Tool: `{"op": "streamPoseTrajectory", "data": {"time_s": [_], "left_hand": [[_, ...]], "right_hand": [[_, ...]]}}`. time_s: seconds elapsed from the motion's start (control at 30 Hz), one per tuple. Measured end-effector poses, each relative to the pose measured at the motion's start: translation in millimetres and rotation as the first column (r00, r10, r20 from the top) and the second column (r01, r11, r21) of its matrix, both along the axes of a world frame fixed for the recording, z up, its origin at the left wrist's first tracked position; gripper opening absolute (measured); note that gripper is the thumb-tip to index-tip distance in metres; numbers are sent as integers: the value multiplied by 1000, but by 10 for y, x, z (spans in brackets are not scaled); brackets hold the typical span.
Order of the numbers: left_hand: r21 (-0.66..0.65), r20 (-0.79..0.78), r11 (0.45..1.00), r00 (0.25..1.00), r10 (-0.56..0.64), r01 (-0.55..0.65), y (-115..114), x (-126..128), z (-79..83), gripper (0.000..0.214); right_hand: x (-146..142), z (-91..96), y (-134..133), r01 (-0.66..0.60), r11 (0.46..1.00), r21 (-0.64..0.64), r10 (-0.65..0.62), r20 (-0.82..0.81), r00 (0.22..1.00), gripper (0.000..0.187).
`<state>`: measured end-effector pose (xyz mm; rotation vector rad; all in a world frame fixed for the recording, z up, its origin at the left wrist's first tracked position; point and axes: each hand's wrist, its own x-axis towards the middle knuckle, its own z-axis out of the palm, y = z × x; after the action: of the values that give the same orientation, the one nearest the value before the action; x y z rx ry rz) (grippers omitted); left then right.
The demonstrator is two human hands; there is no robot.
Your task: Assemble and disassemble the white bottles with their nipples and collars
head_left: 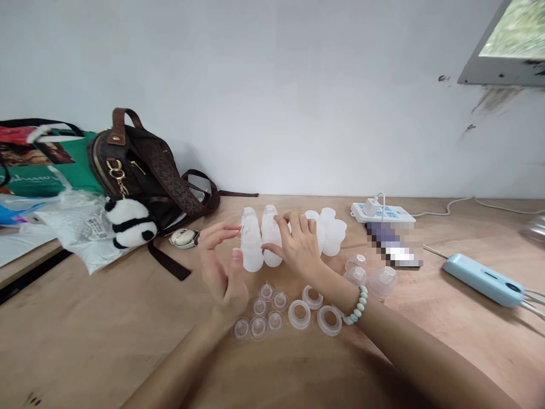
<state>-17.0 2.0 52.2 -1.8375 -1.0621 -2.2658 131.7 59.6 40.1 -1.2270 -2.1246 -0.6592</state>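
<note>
On the surface [106, 329], frosted containers [252, 260] stand between the hands; the left hand [223, 278] has fingers spread beside them, the right hand [299, 245] curls over, grip unclear; positioning seems underway, the next move calling for light, steady contact

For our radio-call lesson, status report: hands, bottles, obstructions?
Right hand at one white bottle; left hand open beside the other bottle. Bottles side by side. Loose rings beside bracelet, possibly obstructing.

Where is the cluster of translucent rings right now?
In the head view, the translucent rings lie on the table just right of centre, below the right hand and beside the small clear pieces to their left.
</note>
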Motion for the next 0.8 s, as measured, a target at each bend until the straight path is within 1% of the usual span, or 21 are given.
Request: {"op": "streamPoseTrajectory", "data": {"time_s": [0.1,0.2,0.3,0.37,0.43,0.5,0.57,0.63,0.7,0.73,0.8], "left_hand": [[-5,-6,1000,1000,8,-8,14,-14,-2,14],[-1,-4,1000,1000,26,-26,38,-29,2,14],[16,-8,999,999,51,-51,60,-51,31,13],[33,-11,997,998,64,-63,58,-71,74,11],[11,-40,998,997,69,-68,33,-99,131,10],[-49,-118,997,992,52,-58,-16,-140,184,9],[-139,-224,990,975,-14,-18,-82,-203,211,12],[-267,-338,963,934,-116,23,-159,-298,187,14],[-416,-444,909,866,-230,28,-249,-430,103,13],[-481,-478,876,832,-280,19,-300,-505,38,12],[-559,-498,828,785,-369,35,-417,-656,-121,18]], "right_hand": [[-16,5,27,1,1000,-31,-1,4,1000,61],[-9,30,18,-9,998,-60,8,-12,1000,68],[58,109,-44,-14,999,-30,13,-55,998,74],[151,189,-114,-26,1000,3,26,-109,994,70],[280,265,-198,-48,999,17,50,-173,984,58],[435,308,-285,-82,997,12,82,-214,973,39],[598,306,-365,-133,991,-6,129,-210,969,23],[746,267,-435,-197,978,-67,184,-164,969,19],[859,214,-496,-259,947,-187,245,-99,965,17],[897,188,-524,-282,922,-264,274,-67,959,15],[934,148,-574,-308,857,-413,328,-24,944,9]]}}
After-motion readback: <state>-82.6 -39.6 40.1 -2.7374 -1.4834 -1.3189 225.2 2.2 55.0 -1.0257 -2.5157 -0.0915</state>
